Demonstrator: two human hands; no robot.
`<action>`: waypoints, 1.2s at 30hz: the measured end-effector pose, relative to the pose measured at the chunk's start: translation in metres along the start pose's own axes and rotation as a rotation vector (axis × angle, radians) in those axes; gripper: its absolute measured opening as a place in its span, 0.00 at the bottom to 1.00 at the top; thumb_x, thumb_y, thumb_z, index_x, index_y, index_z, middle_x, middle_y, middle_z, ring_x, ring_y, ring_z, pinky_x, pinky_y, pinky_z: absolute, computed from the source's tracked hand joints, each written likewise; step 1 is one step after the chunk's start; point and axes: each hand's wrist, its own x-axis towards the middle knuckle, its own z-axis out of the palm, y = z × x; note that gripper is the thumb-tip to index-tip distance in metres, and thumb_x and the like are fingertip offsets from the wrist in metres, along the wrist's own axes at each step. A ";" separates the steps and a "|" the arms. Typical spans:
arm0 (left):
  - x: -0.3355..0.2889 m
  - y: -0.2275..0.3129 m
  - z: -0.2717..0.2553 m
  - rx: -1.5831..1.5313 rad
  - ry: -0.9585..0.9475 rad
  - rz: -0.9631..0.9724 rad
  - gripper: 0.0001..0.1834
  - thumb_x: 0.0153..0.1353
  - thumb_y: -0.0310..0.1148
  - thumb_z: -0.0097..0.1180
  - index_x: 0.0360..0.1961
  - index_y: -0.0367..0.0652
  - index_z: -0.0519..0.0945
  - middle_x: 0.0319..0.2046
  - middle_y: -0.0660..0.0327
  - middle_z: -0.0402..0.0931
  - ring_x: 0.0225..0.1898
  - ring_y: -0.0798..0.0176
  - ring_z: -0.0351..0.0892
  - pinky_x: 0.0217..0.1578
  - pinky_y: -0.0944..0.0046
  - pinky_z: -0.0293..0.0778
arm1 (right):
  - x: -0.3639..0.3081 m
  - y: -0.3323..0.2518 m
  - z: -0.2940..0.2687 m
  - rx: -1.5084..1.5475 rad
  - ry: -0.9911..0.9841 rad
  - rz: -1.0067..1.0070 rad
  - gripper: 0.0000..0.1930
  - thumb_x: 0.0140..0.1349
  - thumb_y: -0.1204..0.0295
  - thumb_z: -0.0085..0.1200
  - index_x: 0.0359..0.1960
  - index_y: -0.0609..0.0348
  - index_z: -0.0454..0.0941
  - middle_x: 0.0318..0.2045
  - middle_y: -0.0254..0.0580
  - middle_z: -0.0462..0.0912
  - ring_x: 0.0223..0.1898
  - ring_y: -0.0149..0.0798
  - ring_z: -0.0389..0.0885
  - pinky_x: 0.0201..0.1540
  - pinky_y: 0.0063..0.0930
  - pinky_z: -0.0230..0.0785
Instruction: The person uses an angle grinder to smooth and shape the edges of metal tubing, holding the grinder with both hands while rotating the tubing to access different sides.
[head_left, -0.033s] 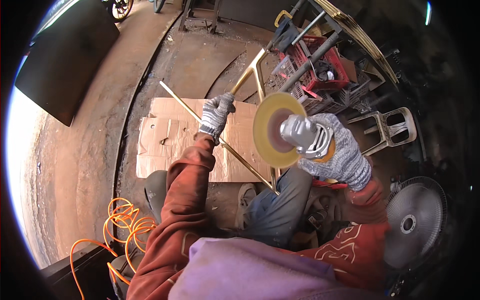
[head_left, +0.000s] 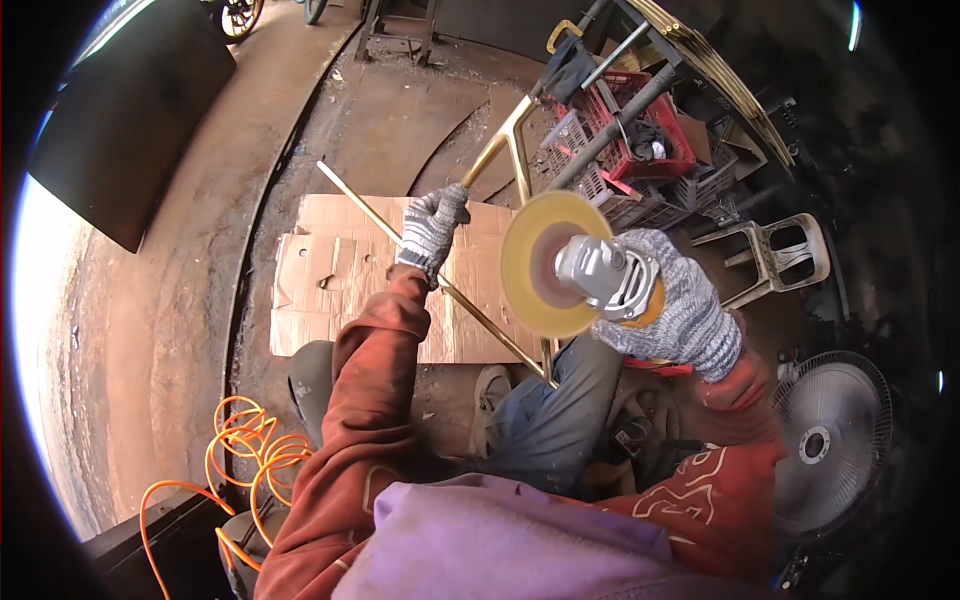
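My left hand [head_left: 433, 228], in a grey knit glove, is closed around a gold-coloured metal tube frame [head_left: 491, 162]. The frame forks near its far end, and one thin bar [head_left: 365, 208] sticks out to the left. Its near end rests by my bent knee. In my gloved right hand [head_left: 692, 312] is an angle grinder [head_left: 592, 270] with a silver head. Its large yellow disc [head_left: 522, 262] faces up towards the view and hides part of the frame. Whether the disc touches the tube I cannot tell.
Flattened cardboard [head_left: 305, 315] lies on the floor under the frame. To the right are a red crate [head_left: 683, 150], a pale plastic stool [head_left: 765, 265] and a fan [head_left: 860, 430]. A dark metal rack [head_left: 640, 100] rises at the far right. An orange coiled hose [head_left: 215, 455] lies at lower left.
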 end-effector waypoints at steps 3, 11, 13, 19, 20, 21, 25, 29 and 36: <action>-0.002 0.002 0.007 -0.028 0.000 -0.045 0.27 0.67 0.55 0.61 0.27 0.40 0.85 0.22 0.63 0.83 0.27 0.70 0.75 0.36 0.62 0.71 | -0.002 -0.008 0.000 -0.141 -0.010 -0.050 0.41 0.47 0.51 0.76 0.60 0.55 0.71 0.47 0.50 0.84 0.45 0.56 0.86 0.48 0.43 0.80; -0.005 0.009 0.005 -0.027 -0.056 -0.033 0.25 0.66 0.55 0.62 0.32 0.40 0.87 0.22 0.64 0.81 0.27 0.71 0.73 0.35 0.63 0.70 | 0.020 -0.028 -0.013 -0.203 -0.067 0.063 0.40 0.45 0.54 0.79 0.58 0.55 0.72 0.44 0.51 0.85 0.44 0.57 0.86 0.46 0.44 0.80; -0.004 0.007 0.005 -0.016 -0.068 -0.022 0.26 0.67 0.56 0.62 0.33 0.40 0.87 0.22 0.65 0.80 0.27 0.71 0.71 0.34 0.63 0.70 | 0.025 -0.030 -0.017 -0.175 -0.050 0.054 0.40 0.46 0.54 0.78 0.58 0.55 0.71 0.45 0.51 0.85 0.45 0.56 0.87 0.46 0.44 0.80; 0.000 -0.004 0.006 -0.060 -0.055 -0.034 0.26 0.66 0.56 0.62 0.34 0.40 0.87 0.22 0.65 0.80 0.26 0.71 0.70 0.34 0.64 0.69 | 0.048 -0.029 -0.030 -0.241 -0.066 0.060 0.43 0.47 0.52 0.76 0.61 0.60 0.69 0.46 0.53 0.84 0.49 0.54 0.85 0.52 0.42 0.79; 0.002 -0.006 0.007 -0.084 -0.046 -0.043 0.26 0.66 0.56 0.62 0.34 0.40 0.87 0.22 0.65 0.80 0.26 0.71 0.70 0.34 0.64 0.69 | 0.050 -0.029 -0.033 -0.276 -0.066 0.033 0.45 0.48 0.50 0.75 0.62 0.62 0.68 0.46 0.55 0.84 0.49 0.55 0.85 0.52 0.43 0.78; 0.002 -0.006 0.008 -0.075 -0.052 -0.039 0.26 0.66 0.56 0.62 0.34 0.40 0.87 0.22 0.65 0.80 0.26 0.71 0.70 0.34 0.64 0.69 | 0.051 -0.025 -0.032 -0.230 -0.049 0.023 0.45 0.49 0.49 0.74 0.62 0.63 0.67 0.45 0.55 0.84 0.48 0.55 0.85 0.52 0.44 0.78; -0.001 -0.001 0.011 -0.103 -0.035 -0.036 0.25 0.66 0.56 0.62 0.34 0.40 0.87 0.22 0.65 0.80 0.26 0.71 0.71 0.34 0.64 0.69 | 0.047 -0.027 -0.026 -0.286 -0.045 -0.027 0.45 0.46 0.51 0.77 0.61 0.59 0.68 0.45 0.51 0.85 0.48 0.55 0.86 0.51 0.42 0.79; -0.002 -0.001 0.007 -0.037 -0.046 -0.037 0.25 0.66 0.56 0.62 0.32 0.40 0.86 0.22 0.66 0.80 0.26 0.71 0.71 0.34 0.65 0.69 | 0.036 -0.030 -0.020 -0.228 -0.146 0.087 0.45 0.46 0.52 0.78 0.62 0.58 0.68 0.44 0.52 0.86 0.46 0.55 0.87 0.51 0.41 0.80; 0.000 -0.005 0.004 -0.059 -0.044 -0.032 0.25 0.66 0.56 0.62 0.29 0.41 0.85 0.22 0.66 0.80 0.26 0.71 0.73 0.35 0.63 0.70 | 0.043 -0.020 -0.028 -0.191 -0.020 -0.003 0.44 0.46 0.53 0.77 0.62 0.58 0.68 0.48 0.52 0.84 0.49 0.55 0.86 0.51 0.43 0.79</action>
